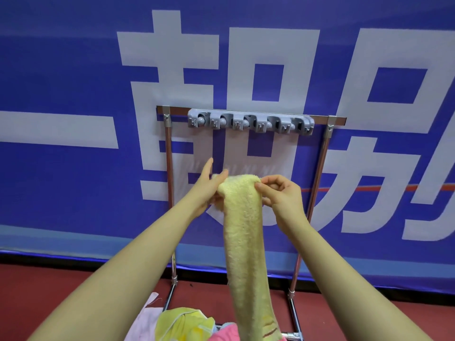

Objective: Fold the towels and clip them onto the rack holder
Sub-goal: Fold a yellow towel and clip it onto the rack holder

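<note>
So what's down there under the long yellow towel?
Under the hanging yellow towel sits a pile of other towels: a bright yellow one, a pink one, a pale pink one. The towel's bottom end covers part of the pile, so what lies there is hidden.

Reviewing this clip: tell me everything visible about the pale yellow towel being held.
The pale yellow towel looks like fluffy terry cloth, folded into a long narrow strip. It hangs straight down below the grey clip holder, its lower end reaching the towel pile. The left hand and right hand hold its top fold.
</note>
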Demonstrator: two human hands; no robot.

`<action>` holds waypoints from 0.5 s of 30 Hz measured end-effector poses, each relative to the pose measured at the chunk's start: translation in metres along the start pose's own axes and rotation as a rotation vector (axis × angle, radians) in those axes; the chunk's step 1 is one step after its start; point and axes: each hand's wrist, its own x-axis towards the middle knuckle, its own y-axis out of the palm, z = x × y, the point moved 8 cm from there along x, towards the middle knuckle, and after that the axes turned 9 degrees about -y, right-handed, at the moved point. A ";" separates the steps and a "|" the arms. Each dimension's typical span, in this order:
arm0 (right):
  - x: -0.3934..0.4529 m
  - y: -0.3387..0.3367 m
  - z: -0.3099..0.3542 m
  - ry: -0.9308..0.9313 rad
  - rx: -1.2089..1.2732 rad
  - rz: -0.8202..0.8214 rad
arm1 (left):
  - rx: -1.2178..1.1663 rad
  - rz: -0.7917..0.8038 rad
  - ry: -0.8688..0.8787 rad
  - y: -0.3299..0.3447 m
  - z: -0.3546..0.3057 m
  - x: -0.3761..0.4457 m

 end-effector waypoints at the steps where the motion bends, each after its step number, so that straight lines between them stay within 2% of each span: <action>1: 0.001 -0.001 0.001 0.000 -0.007 -0.018 | 0.013 0.007 -0.051 0.001 0.009 -0.003; 4: 0.005 -0.009 0.001 0.000 -0.031 -0.097 | 0.071 0.046 -0.118 0.007 0.029 -0.009; 10: 0.001 -0.025 0.003 -0.011 -0.041 -0.203 | 0.130 0.167 0.143 0.037 0.024 -0.029; 15: 0.008 -0.040 0.010 -0.011 -0.051 -0.292 | 0.044 0.230 0.197 0.056 0.010 -0.037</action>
